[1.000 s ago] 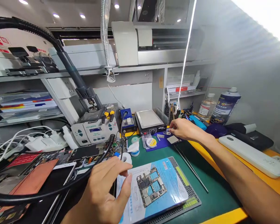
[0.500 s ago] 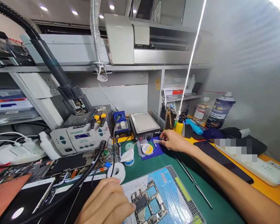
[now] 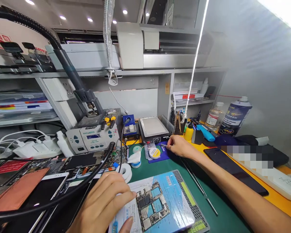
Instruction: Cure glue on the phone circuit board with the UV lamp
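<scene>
1. Black cable (image 3: 70,196) crosses in front of the phone (image 3: 58,184) at left; the left hand (image 3: 106,197) covers part of a blue-and-white box (image 3: 180,207).
2. Left hand: fingers bent close together, thumb apart, near the circuit board (image 3: 145,201), which lies on the box.
3. Right hand (image 3: 180,147): thumb and fingertips pinch a small thin piece (image 3: 165,145), too small to identify, over a blue mat (image 3: 163,156).
4. Metal tweezers (image 3: 196,183) lie right of the box.
5. Counted: two hands, one circuit board, one round tin (image 3: 154,153), one yellow bottle (image 3: 189,132), one spray can (image 3: 235,116).
6. Surface: green mat (image 3: 223,194) over a yellow-orange bench (image 3: 276,207).
7. Room: grey shelves (image 3: 135,72), lit ceiling (image 3: 75,8).
</scene>
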Action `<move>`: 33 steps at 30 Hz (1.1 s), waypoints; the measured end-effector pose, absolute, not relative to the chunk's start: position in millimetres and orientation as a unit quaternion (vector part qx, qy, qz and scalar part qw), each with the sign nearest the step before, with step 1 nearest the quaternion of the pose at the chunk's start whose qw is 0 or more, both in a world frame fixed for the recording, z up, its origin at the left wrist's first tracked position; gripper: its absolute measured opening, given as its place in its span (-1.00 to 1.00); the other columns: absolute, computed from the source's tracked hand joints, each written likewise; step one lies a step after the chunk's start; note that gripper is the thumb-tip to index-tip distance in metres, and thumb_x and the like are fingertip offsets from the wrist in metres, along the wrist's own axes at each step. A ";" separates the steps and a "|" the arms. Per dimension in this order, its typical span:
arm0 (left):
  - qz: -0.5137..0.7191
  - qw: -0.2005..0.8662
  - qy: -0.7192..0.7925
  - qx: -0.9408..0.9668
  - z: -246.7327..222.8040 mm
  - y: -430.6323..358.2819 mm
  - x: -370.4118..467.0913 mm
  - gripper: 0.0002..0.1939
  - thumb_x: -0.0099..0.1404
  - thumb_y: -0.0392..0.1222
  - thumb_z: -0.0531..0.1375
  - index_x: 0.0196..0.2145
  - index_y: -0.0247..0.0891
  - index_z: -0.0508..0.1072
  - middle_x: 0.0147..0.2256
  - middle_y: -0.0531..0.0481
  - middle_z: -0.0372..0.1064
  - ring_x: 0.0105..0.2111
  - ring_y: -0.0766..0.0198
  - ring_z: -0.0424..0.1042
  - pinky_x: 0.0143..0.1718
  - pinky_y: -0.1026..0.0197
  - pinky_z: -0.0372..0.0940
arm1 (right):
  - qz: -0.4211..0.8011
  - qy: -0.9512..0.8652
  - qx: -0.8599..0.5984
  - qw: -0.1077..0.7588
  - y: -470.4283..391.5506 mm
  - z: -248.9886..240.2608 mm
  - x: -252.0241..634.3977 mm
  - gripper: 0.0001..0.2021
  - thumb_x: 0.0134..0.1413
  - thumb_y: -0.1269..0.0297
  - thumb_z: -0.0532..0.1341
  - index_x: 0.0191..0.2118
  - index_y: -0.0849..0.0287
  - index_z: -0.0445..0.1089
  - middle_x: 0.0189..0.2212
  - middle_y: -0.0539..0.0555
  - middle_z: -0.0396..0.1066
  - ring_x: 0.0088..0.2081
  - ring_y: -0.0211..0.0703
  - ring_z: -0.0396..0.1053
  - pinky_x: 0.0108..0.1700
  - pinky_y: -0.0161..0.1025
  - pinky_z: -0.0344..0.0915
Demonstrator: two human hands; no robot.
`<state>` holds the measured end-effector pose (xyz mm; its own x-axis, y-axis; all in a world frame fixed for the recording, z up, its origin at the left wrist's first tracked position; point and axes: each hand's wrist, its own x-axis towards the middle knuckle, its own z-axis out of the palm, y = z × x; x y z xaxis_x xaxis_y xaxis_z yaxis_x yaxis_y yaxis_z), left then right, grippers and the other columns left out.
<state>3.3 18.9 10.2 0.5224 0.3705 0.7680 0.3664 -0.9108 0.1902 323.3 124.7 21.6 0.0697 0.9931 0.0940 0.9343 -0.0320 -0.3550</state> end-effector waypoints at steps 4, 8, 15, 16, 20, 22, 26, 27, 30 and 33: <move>0.449 -0.005 0.220 0.866 22.3 25.8 0.5 -0.72 0.36 -0.52 0.14 -0.03 -0.30 0.44 -0.15 -0.09 0.39 -0.03 0.19 0.35 0.06 0.03 0.32 | 0.001 -0.680 -0.695 0.232 106.3 28.4 309.8 -0.72 0.43 0.17 0.34 0.13 0.17 0.49 0.08 0.15 0.55 -0.01 0.03 0.57 0.02 0.08 0.56; 0.445 -0.006 0.223 0.867 43.3 22.0 29.9 -0.75 0.37 -0.47 0.19 -0.03 -0.30 0.46 -0.15 -0.08 0.42 -0.08 0.22 0.38 -0.01 0.07 0.36 | -0.050 -0.707 -0.653 0.266 86.9 30.6 288.5 -0.74 0.42 0.20 0.34 0.11 0.17 0.51 0.09 0.15 0.54 0.03 0.05 0.56 0.06 0.11 0.54; 0.343 -0.105 0.222 0.907 51.0 8.4 101.7 -0.43 0.30 -0.35 0.18 0.26 -0.47 0.35 0.26 -0.38 0.31 0.27 -0.10 0.30 0.30 -0.17 0.37 | -0.010 -0.760 -0.570 0.312 64.2 27.9 273.4 -0.80 0.42 0.21 0.35 0.04 0.19 0.52 -0.05 0.09 0.57 -0.13 -0.06 0.59 -0.09 -0.03 0.58; 0.333 -0.110 0.233 0.907 47.8 8.8 106.9 -0.38 0.28 -0.37 0.17 0.30 -0.49 0.32 0.29 -0.41 0.27 0.30 -0.15 0.26 0.31 -0.23 0.35 | -0.001 -0.760 -0.566 0.319 63.4 26.6 273.9 -0.81 0.43 0.21 0.34 0.02 0.19 0.52 -0.07 0.08 0.58 -0.15 -0.07 0.59 -0.11 -0.05 0.58; 0.325 -0.113 0.263 0.901 38.8 9.7 119.4 -0.37 0.25 -0.42 0.15 0.29 -0.49 0.32 0.24 -0.42 0.24 0.27 -0.21 0.22 0.28 -0.33 0.34 | 0.028 -0.745 -0.576 0.335 69.0 19.2 278.1 -0.80 0.44 0.19 0.33 0.03 0.19 0.52 -0.08 0.08 0.59 -0.16 -0.08 0.59 -0.11 -0.06 0.59; 0.323 -0.111 0.264 0.902 37.2 6.9 124.3 -0.41 0.24 -0.41 0.15 0.24 -0.47 0.36 0.22 -0.41 0.24 0.24 -0.19 0.23 0.26 -0.31 0.35 | 0.036 -0.733 -0.591 0.336 74.4 15.7 280.7 -0.78 0.44 0.18 0.33 0.05 0.19 0.52 -0.05 0.10 0.58 -0.13 -0.06 0.59 -0.09 -0.03 0.58; 0.315 -0.115 0.255 0.907 36.4 -2.4 136.3 -0.44 0.21 -0.36 0.16 0.19 -0.52 0.38 0.19 -0.44 0.26 0.24 -0.25 0.23 0.25 -0.36 0.34 | 0.044 -0.708 -0.623 0.329 81.6 14.1 285.4 -0.75 0.43 0.17 0.33 0.09 0.18 0.51 0.01 0.12 0.57 -0.08 -0.02 0.59 -0.03 0.02 0.58; 0.309 -0.116 0.251 0.910 37.0 -4.2 140.0 -0.47 0.21 -0.34 0.16 0.14 -0.52 0.40 0.15 -0.45 0.29 0.20 -0.25 0.26 0.20 -0.35 0.37 | 0.045 -0.703 -0.631 0.325 82.1 15.0 286.4 -0.74 0.43 0.17 0.33 0.09 0.18 0.51 0.01 0.12 0.57 -0.08 -0.02 0.59 -0.03 0.03 0.58; 0.284 -0.118 0.240 0.921 41.4 -6.3 152.3 -0.65 0.19 -0.30 0.15 -0.06 -0.42 0.49 -0.04 -0.35 0.41 -0.01 -0.17 0.39 -0.01 -0.25 0.48 | 0.048 -0.689 -0.655 0.307 80.8 20.6 289.5 -0.73 0.44 0.17 0.33 0.11 0.17 0.50 0.03 0.13 0.57 -0.07 -0.01 0.59 -0.03 0.03 0.58; 0.256 -0.131 0.238 0.928 45.5 -5.8 167.0 -0.67 0.18 -0.29 0.16 -0.10 -0.40 0.51 -0.10 -0.33 0.44 -0.09 -0.14 0.42 -0.02 -0.25 0.46 | 0.043 -0.681 -0.672 0.286 78.0 27.8 292.9 -0.74 0.44 0.17 0.33 0.12 0.16 0.50 0.04 0.13 0.57 -0.07 -0.02 0.59 -0.03 0.02 0.58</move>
